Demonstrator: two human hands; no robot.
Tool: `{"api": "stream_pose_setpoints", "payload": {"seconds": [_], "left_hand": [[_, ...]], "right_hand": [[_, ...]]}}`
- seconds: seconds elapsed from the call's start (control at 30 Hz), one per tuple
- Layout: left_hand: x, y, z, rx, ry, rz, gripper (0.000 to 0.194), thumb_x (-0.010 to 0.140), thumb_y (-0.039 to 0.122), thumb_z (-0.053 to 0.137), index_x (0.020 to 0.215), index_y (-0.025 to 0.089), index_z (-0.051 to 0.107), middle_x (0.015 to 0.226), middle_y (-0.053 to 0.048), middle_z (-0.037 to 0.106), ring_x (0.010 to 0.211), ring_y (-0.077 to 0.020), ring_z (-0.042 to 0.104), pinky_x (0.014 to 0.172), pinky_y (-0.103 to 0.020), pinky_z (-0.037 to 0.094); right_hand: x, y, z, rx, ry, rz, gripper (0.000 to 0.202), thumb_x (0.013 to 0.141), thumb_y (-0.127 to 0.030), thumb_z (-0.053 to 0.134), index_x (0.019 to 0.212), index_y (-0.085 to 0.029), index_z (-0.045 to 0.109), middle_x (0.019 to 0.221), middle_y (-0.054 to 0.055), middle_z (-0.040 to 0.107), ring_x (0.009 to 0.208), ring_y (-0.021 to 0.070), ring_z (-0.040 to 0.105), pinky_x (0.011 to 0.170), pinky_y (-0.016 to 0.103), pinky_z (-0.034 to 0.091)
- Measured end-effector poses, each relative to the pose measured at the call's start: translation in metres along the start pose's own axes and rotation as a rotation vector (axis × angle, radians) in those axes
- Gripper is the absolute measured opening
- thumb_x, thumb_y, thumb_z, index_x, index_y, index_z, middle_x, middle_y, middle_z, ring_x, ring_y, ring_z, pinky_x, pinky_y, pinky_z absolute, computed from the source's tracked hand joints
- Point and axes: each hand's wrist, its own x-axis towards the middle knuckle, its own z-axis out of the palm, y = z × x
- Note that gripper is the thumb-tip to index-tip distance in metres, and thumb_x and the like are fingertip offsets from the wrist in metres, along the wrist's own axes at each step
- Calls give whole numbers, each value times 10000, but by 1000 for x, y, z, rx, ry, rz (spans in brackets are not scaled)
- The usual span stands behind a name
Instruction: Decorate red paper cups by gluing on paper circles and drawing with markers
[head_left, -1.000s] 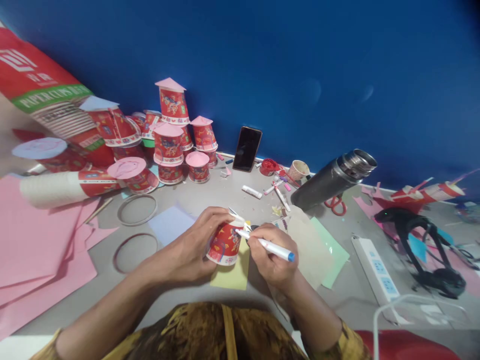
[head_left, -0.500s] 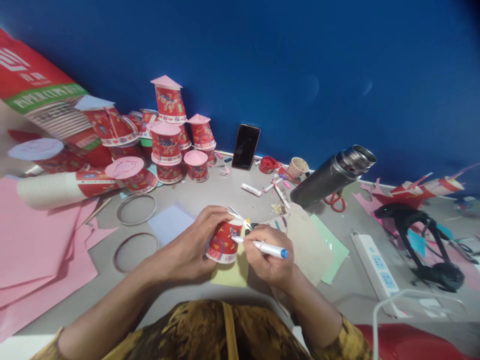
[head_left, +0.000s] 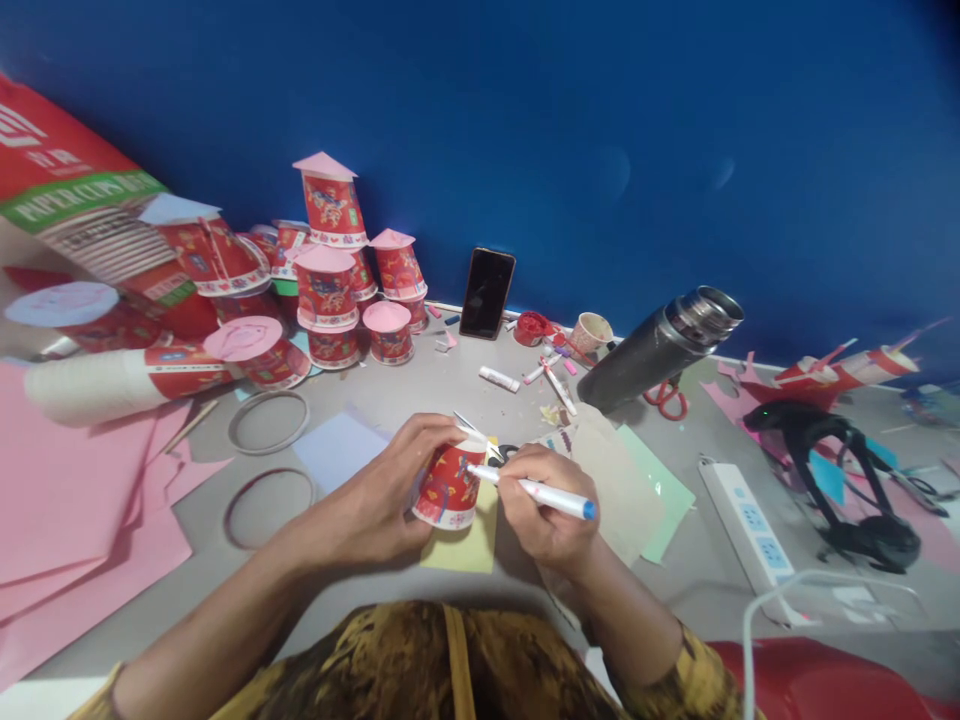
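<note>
A red patterned paper cup (head_left: 448, 485), rim down and slightly tilted, is in the grip of my left hand (head_left: 390, 485). My right hand (head_left: 551, 505) is closed around a white marker (head_left: 544, 493) with a blue end. The marker's tip meets the side of the cup or sits very close to it. Beneath the cup lies a yellow paper sheet (head_left: 469, 545). Scissors (head_left: 501, 456) show partly behind the cup and my right hand; their blades are mostly hidden.
Several red cups with paper cone tops (head_left: 328, 285) stand at the back left. Pink sheets (head_left: 75, 490) and two tape rings (head_left: 268, 421) lie left. A phone (head_left: 487, 292) leans on the wall. Rightward are a dark flask (head_left: 652, 350), a power strip (head_left: 750, 530) and a black headset (head_left: 802, 450).
My right hand and the marker have shifted slightly right, and the marker's tip sits a little higher on the cup. My left hand keeps its hold. The whole view has shifted slightly.
</note>
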Motion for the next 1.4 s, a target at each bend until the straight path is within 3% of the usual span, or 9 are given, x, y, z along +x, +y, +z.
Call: {"api": "stream_pose_setpoints", "payload": {"seconds": [0.17,0.37,0.77,1.07,1.4], "left_hand": [[0,0,0,4,-14,13,734,848,64,670,1496,282,403,1408,-133,533,1398,-309,560,1166,-486,543],[0,0,2,-3,-24,14,725,857,61,663,1496,283,400,1410,-134,531,1405,-305,551,1173,-487,539],[-2,-5,-2,-93,-9,-16,739,853,157,754,1508,304,444,1467,-134,546,1425,-314,558,1187,-499,534],[-2,-1,1,-115,-18,-52,751,817,63,710,1485,299,461,1467,-131,566,1418,-307,574,1160,-483,561],[-5,-4,-1,-175,-27,-102,760,826,108,730,1511,291,458,1513,-142,528,1483,-328,527,1172,-515,563]], "right_hand": [[0,1,-1,-32,26,-13,142,966,-113,619,913,-225,689,718,23,758,629,170,738,625,280,611],[1,2,-1,-69,-33,-30,141,987,-138,612,901,-221,687,718,22,760,625,162,740,603,258,597],[2,4,-5,-96,16,39,146,951,-133,613,853,-225,670,668,9,721,563,159,685,551,260,551],[2,1,-1,-42,20,19,157,941,-103,618,869,-226,682,702,14,754,594,160,721,590,264,594],[1,5,-5,-29,80,66,153,926,-108,614,841,-226,661,652,1,703,547,157,675,541,265,556]]}}
